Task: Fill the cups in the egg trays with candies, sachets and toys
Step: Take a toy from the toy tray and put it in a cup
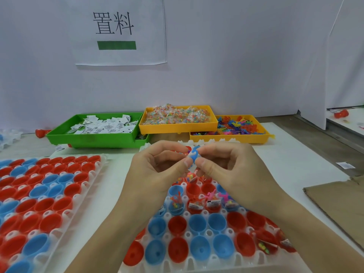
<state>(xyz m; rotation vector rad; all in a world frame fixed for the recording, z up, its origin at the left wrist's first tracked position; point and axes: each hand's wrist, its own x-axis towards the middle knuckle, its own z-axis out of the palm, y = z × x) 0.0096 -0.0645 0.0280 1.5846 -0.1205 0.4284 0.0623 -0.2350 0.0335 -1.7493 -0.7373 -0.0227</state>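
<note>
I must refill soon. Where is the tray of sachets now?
In the head view, the green sachet tray sits far left against the wall, touching the yellow candy tray on its right.

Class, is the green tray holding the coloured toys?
No. The green tray holds white sachets; the toys lie in a yellow tray.

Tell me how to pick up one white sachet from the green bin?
Come from straight above: the green bin is open-topped. The white sachets lie flat and overlapping, so pinch a raised edge or corner of a top one with thumb and finger, probably easiest.
</note>
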